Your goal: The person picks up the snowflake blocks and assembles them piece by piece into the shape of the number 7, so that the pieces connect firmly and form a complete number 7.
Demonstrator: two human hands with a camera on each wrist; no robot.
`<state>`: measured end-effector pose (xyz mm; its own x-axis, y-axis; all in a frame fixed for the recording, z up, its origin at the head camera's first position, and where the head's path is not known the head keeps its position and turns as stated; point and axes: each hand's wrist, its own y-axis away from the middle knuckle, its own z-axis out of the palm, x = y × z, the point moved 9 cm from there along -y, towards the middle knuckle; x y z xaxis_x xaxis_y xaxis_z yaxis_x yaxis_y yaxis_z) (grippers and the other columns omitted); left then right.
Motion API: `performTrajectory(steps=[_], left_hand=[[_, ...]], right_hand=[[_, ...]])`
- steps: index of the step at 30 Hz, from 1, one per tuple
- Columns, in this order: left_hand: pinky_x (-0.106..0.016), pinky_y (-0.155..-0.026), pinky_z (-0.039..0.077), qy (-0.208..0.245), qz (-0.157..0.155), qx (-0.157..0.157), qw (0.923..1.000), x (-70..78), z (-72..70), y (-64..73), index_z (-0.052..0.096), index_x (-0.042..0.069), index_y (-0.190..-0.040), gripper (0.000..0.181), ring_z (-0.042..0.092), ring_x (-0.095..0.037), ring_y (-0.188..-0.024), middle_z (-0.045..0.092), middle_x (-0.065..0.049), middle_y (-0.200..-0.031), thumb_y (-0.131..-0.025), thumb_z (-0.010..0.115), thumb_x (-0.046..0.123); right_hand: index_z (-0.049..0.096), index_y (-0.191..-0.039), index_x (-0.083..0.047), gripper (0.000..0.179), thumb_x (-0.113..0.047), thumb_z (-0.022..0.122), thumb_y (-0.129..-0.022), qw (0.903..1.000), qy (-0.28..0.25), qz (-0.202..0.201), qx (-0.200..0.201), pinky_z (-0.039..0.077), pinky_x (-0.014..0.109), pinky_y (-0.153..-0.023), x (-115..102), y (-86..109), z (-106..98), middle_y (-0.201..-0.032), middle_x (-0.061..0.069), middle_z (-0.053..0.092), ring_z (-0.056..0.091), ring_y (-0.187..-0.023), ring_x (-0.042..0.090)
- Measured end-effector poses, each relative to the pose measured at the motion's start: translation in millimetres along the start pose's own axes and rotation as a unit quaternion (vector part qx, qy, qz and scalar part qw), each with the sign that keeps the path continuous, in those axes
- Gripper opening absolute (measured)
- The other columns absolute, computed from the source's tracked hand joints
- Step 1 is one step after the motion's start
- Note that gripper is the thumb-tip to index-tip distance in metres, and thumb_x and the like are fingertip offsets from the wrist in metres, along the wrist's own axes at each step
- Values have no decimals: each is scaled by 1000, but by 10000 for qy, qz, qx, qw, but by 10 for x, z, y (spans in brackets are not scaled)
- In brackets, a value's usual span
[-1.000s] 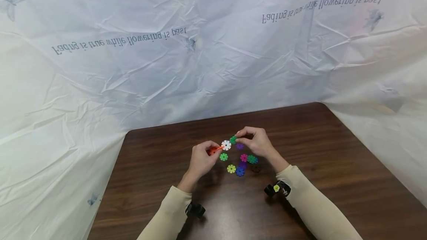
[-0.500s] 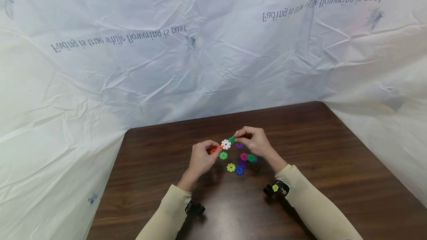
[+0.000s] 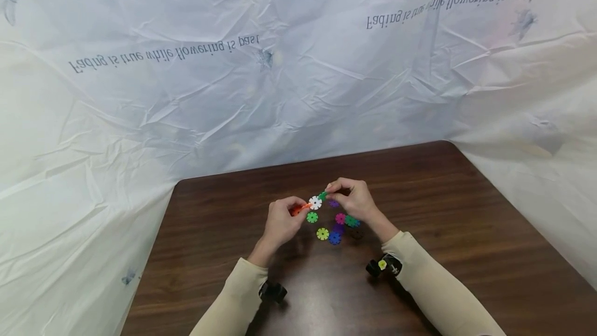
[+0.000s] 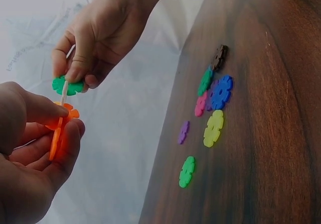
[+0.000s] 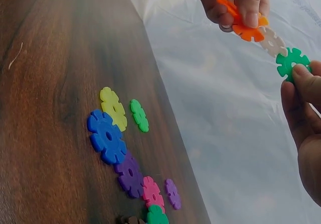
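“Fading is true” sheet [image 3: 280, 97], left hand [image 3: 282, 220] pinching orange disc [image 5: 248, 32], right [image 3: 356, 199] pinching green disc [image 5: 285, 62]

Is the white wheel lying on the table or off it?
Off: wrist views show the white wheel above the table, between an orange wheel and a green wheel that fingers pinch.

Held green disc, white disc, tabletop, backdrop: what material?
Held green disc: likely molded plastic, smooth and satin; crisp regular notches, uniform color.
White disc: matte, similarly notched, probably same plastic.
Tabletop: wood or laminate, semi-gloss; streaky grain, glare patch.
Backdrop: thin plastic film or fabric; sharp creases, slight sheen.
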<state>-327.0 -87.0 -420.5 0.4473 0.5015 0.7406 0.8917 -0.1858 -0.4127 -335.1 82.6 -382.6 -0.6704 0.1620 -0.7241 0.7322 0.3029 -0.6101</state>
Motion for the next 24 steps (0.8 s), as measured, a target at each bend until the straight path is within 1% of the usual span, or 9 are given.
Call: performTrajectory(steps=[2,6,10,12,16,20,24], left_hand=[[-22,-52,48,-22,22,22,10000,2,-7,-12,73,7,-86,5,54,-7,-56,72,-4,-77,-84,76,11],[-22,-50,48,-93,44,-2,9999,10,-15,-30,73,7,-86,5,54,-7,-55,72,-3,-77,-84,76,11],[-22,-49,48,-129,53,-77,9999,11,-5,-32,73,6,-88,6,53,-8,-53,71,-4,-77,-84,76,11],[-22,-49,48,-129,26,-77,9999,-2,-1,-29,74,6,-88,6,53,-9,-53,71,-4,-77,-84,76,11],[-21,-51,48,-87,-8,-52,9999,-26,19,-37,74,6,-87,7,55,-9,-55,72,-4,-78,-84,77,12],[-21,-53,49,-79,36,-36,10000,-10,33,-54,74,6,-87,8,57,-8,-56,72,-5,-78,-84,76,13],[-21,-52,49,-64,78,-30,9999,14,23,-62,73,6,-86,7,57,-8,-55,72,-4,-75,-84,76,12]], right_hand=[[70,-84,9,7,14,69,-81,10000,-78,-24,39,57,37,-62,1,-3,1,-89,24,70,69,-80,28],[70,-84,8,8,15,68,-82,9999,-149,-71,37,57,41,-62,-12,-8,21,-89,24,70,69,-81,29],[71,-84,6,9,14,68,-81,10000,-54,-39,-3,57,35,-63,-17,-5,36,-89,22,71,70,-82,28],[71,-85,7,10,15,68,-81,10000,-41,-27,-22,57,35,-63,-13,-3,41,-89,22,71,70,-81,28],[70,-85,8,7,14,69,-81,10000,-28,-2,5,58,38,-63,3,4,23,-90,22,70,69,-82,29],[70,-85,7,6,12,70,-81,10000,59,-7,61,57,34,-64,16,9,-13,-91,22,71,69,-83,29],[70,-89,5,9,12,69,-82,9999,52,28,-90,56,31,-62,17,11,-22,-94,20,71,68,-78,30]])
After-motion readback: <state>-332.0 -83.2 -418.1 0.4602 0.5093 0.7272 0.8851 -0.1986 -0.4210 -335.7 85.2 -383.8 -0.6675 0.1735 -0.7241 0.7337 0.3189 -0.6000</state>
